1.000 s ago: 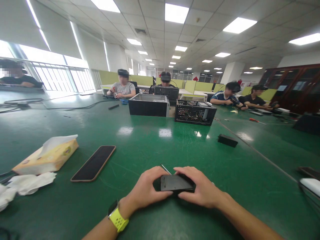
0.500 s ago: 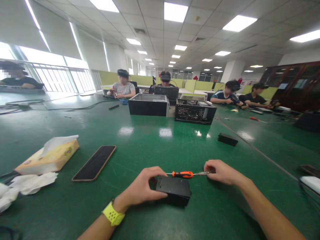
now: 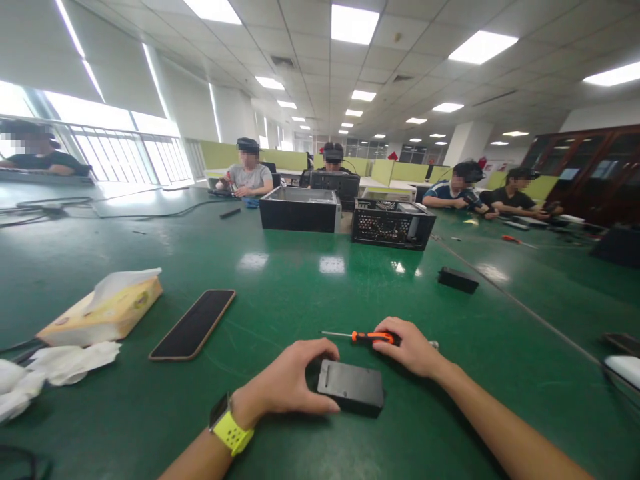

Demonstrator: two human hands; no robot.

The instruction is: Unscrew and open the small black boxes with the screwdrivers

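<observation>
On the green table point(image 3: 280, 293), my left hand point(image 3: 293, 380) curls round the left end of a small black rectangular box point(image 3: 353, 387), thumb along its near side and fingers at its far side. The box lies flat with its top face up. My right hand point(image 3: 407, 347) is closed over the handle of an orange and black screwdriver point(image 3: 361, 337), whose thin metal shaft points left, beyond the box. Past the right hand's wrist side, a small metallic end point(image 3: 434, 345) shows; what it belongs to is hidden.
A phone point(image 3: 194, 325), a tissue pack point(image 3: 107, 308) and crumpled tissues point(image 3: 75, 363) lie to the left. Another black part point(image 3: 458, 280) rests to the right. Two open computer cases point(image 3: 300, 212) stand farther back, and several people sit around the table.
My right hand has moved left onto the screwdriver handle, and the screwdriver has shifted slightly. The black box, tilted before, now sits flatter, with my left hand still round its end.
</observation>
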